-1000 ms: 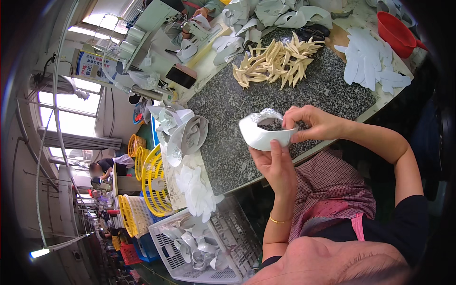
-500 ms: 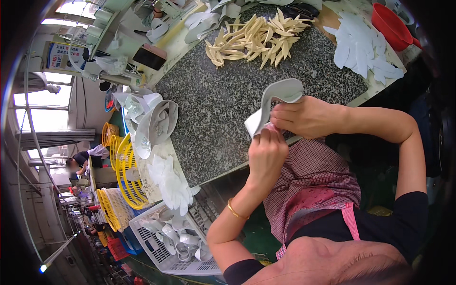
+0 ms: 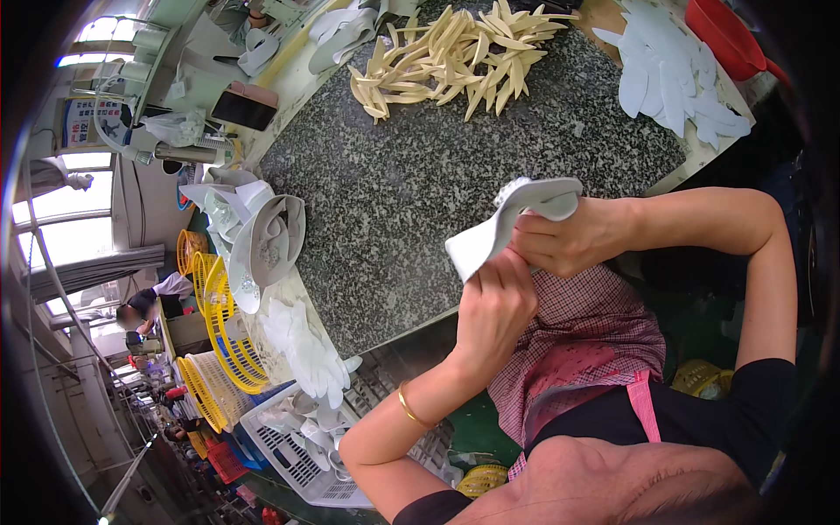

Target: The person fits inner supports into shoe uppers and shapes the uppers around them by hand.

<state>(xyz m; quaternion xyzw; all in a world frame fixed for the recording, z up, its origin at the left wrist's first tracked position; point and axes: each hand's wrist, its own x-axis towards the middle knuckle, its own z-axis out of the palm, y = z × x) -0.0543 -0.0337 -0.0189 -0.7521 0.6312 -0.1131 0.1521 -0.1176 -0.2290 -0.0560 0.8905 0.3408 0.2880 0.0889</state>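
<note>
Over the near edge of the dark speckled slab [image 3: 376, 201], I hold a pale grey shoe upper [image 3: 492, 238], curved and strap-like, with a sparkling ornament on its far side. My left hand [image 3: 499, 302], a gold bangle on its wrist, pinches the upper's lower edge. My right hand [image 3: 569, 234] grips the same piece a little to the right, fingers curled against its inner side. The two hands nearly touch, and their fingertips are partly hidden by each other and by the upper.
Pale yellow crescent-shaped strips [image 3: 455, 57] are heaped on the slab's far part. White cut pieces [image 3: 665, 74] and a red scoop [image 3: 726, 39] lie at far right. Leftward are stacked uppers [image 3: 271, 241], white gloves [image 3: 306, 350], a phone [image 3: 245, 107] and a grey crate [image 3: 289, 468].
The shoe upper has turned in my hands, bringing its sparkling ornament into sight. Both hands have shifted slightly nearer and keep their grip. The view has also moved a little.
</note>
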